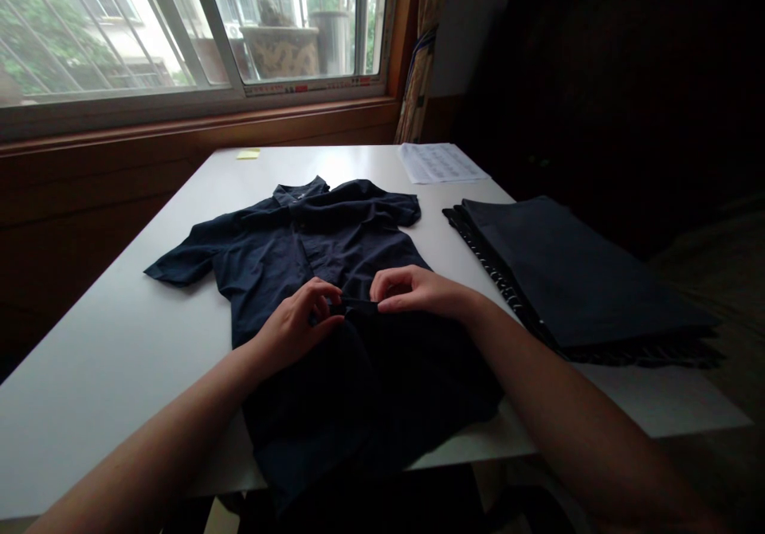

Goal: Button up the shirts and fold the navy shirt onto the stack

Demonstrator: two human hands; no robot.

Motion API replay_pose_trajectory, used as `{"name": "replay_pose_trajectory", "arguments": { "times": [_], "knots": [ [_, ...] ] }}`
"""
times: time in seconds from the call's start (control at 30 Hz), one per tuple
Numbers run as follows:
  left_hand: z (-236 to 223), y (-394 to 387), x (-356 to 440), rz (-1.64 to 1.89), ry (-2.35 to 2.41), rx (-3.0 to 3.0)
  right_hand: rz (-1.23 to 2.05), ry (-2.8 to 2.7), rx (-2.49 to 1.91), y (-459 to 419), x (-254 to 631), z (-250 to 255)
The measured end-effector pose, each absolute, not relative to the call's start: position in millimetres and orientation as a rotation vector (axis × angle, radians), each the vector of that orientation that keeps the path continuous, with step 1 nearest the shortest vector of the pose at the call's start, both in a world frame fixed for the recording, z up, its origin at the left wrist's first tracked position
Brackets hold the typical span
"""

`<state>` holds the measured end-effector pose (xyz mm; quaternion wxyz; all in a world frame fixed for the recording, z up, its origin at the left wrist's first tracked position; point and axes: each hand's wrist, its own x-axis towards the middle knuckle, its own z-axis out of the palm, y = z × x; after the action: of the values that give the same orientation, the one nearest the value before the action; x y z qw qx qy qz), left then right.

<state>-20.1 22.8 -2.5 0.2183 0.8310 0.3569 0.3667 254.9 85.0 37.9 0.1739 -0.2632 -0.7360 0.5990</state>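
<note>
A dark navy short-sleeved shirt [268, 255] lies front up on the white table, its collar toward the window and its hem hanging over the near edge. Both hands are at the middle of its front placket. My left hand [302, 319] pinches the fabric between thumb and fingers. Just to the right, my right hand [412, 288] also grips a raised fold of the cloth with thumb and fingertips. A button or buttonhole between the hands is too dark to make out.
A stack of folded dark clothes [579, 263] lies on the right side of the white table [119, 374]. Printed papers [442, 162] lie at the far right corner, and a yellow sticky note [248, 154] at the far left. Beyond the table is a barred window [179, 32].
</note>
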Motion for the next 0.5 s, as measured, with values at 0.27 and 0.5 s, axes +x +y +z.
{"name": "replay_pose_trajectory", "arguments": {
  "times": [0.27, 0.5],
  "knots": [
    [4, 21, -20, 0.620, 0.833, 2.436, 2.346, -1.989, -0.558, 74, 255, 47],
    [9, 16, -17, 0.463, 0.751, 2.551, 1.445, -2.008, -0.959, 87, 249, 35]
  ]
}}
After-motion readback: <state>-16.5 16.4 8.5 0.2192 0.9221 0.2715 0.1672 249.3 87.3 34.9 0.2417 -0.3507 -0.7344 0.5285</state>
